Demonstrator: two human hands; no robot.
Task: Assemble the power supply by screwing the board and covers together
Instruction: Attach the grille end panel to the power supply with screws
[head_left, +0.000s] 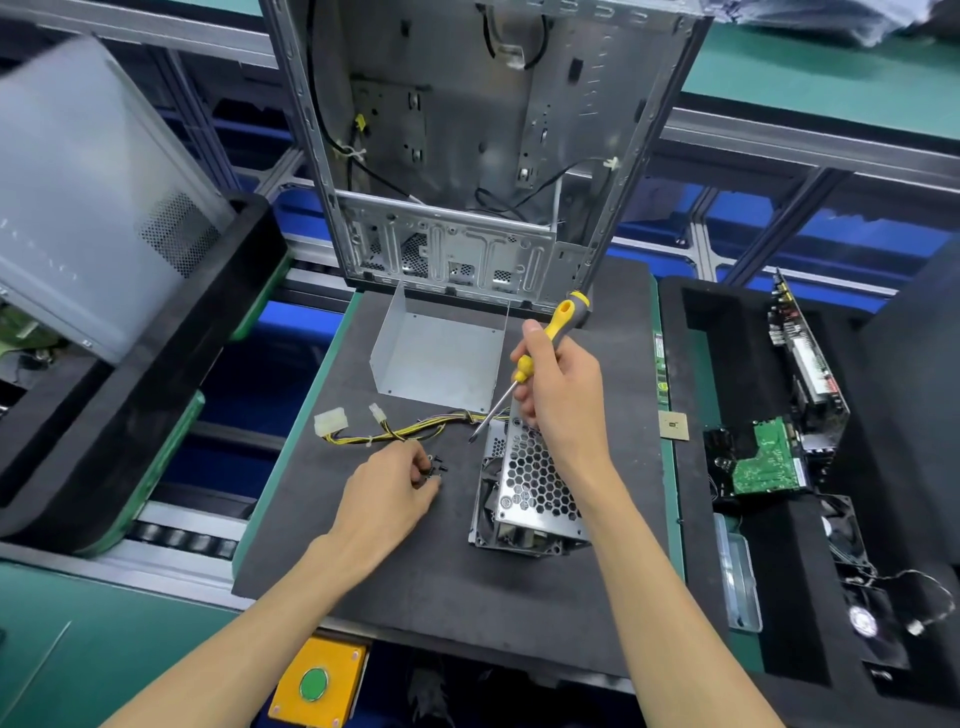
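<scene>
Two hands: the right hand (558, 384) grips one yellow screwdriver (540, 353); the left hand (392, 480) pinches among perhaps three black screws (436, 467).

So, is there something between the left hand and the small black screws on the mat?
Nothing visible. The left hand is already at the black screws on the dark mat, its fingertips touching them. The yellow cable bundle lies just beyond them, not in the way.
</scene>
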